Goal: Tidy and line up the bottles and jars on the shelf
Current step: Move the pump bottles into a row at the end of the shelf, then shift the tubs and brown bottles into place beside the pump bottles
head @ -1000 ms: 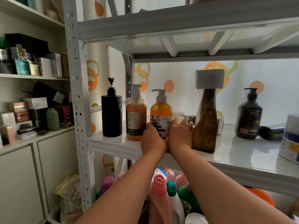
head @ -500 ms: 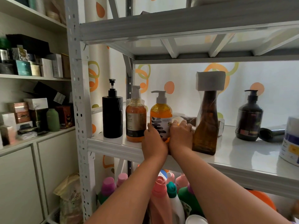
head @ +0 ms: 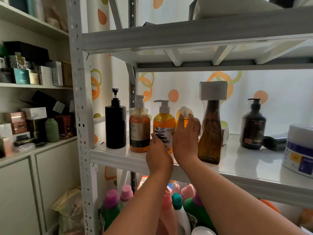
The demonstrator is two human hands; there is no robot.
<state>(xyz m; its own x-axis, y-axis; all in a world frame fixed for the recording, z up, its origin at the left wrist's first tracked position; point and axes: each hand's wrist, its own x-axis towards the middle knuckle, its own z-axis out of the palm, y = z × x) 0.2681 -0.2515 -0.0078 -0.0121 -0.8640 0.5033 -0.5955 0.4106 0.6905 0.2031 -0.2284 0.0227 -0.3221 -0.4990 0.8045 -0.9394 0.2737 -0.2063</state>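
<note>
Three pump bottles stand lined up at the shelf [head: 118, 160] front. The left hand [head: 158, 156] rests against the yellow bottle [head: 164, 126]; the right hand [head: 185, 138] wraps an orange bottle [head: 184, 116] just behind it. The brown bottle [head: 210, 133] and dark bottle [head: 252, 128], rightward, remain unaligned.

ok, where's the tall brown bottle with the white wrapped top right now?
Head view, right of centre: the tall brown bottle stands upright near the white shelf's front edge, just right of the right hand.

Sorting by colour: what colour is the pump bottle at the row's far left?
Matte black pump bottle, ribbed sides; head view.
</note>
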